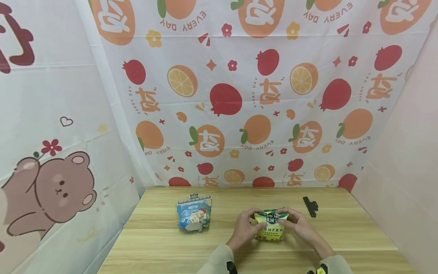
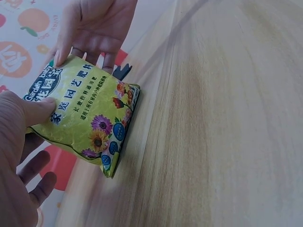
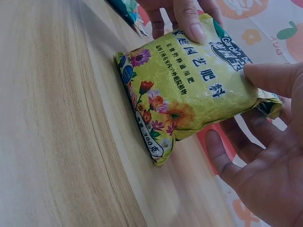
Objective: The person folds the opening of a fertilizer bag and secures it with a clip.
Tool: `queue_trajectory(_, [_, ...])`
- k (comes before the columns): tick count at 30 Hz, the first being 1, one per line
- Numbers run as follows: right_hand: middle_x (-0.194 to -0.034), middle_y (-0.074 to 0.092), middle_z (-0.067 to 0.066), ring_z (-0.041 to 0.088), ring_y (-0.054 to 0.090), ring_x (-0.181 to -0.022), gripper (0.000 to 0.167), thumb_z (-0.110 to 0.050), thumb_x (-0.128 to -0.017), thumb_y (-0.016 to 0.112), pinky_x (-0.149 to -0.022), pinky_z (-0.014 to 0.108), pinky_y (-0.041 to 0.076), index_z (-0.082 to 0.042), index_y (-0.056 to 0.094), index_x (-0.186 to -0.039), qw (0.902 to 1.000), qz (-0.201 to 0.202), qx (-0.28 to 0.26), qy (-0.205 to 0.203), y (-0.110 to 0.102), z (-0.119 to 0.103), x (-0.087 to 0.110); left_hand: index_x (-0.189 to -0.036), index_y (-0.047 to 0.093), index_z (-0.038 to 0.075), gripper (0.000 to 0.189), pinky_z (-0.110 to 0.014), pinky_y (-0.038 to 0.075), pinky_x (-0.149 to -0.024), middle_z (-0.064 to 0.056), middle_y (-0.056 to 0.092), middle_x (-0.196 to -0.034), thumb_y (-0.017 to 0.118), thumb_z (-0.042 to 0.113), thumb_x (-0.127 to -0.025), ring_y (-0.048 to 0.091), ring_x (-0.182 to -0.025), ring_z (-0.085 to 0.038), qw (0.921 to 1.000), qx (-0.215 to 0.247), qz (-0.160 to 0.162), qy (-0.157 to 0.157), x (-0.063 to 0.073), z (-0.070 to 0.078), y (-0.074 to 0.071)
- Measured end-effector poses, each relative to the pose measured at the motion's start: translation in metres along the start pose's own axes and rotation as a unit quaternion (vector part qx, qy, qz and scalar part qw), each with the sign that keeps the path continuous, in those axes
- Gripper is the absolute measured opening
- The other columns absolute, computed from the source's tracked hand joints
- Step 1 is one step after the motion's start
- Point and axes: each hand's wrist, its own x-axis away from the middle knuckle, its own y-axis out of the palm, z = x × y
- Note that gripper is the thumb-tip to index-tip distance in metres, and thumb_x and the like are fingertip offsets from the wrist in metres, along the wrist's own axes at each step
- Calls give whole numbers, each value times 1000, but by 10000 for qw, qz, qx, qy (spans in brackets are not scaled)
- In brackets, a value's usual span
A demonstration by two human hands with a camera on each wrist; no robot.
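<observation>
A yellow-green fertilizer bag (image 1: 272,230) with flowers printed along its lower edge stands upright on the table, a hand at each side. My left hand (image 1: 245,229) grips its left upper side, thumb on the front and fingers behind. On the other side, my right hand (image 1: 301,227) pinches the upper right part the same way. Both thumbs press the front of the fertilizer bag (image 2: 90,109) in the left wrist view. In the right wrist view the bag's (image 3: 184,85) dark green top edge looks folded over toward the back; what the fingers do behind it is partly hidden.
A black clip (image 1: 310,206) lies on the table to the right of the bag. Left of the hands stands a blue package (image 1: 194,216) with a dark clip on its top edge. Printed cloth hangs behind the wooden table (image 1: 154,243) and at both sides.
</observation>
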Motion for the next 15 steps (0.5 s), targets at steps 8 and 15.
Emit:
queue_trajectory(8, [-151,47,23,6,62,-115,43,-24,-98,66,-97,25,50,-4,58,-135,10000,34,55,71,0,0,0,-115,73,20,36,-35,53,-81,2,74,-106,85,23,-80,56,-91,-4,9998,-88,95,127,0,-2,1])
queue_trajectory(15, [-146,52,15,6,61,-114,44,-23,-98,67,-97,25,50,-5,57,-137,9999,78,70,138,1,1,1,-116,72,20,36,-36,53,-84,3,73,-105,84,23,-82,59,-92,-9,10000,-51,33,78,1,-2,1])
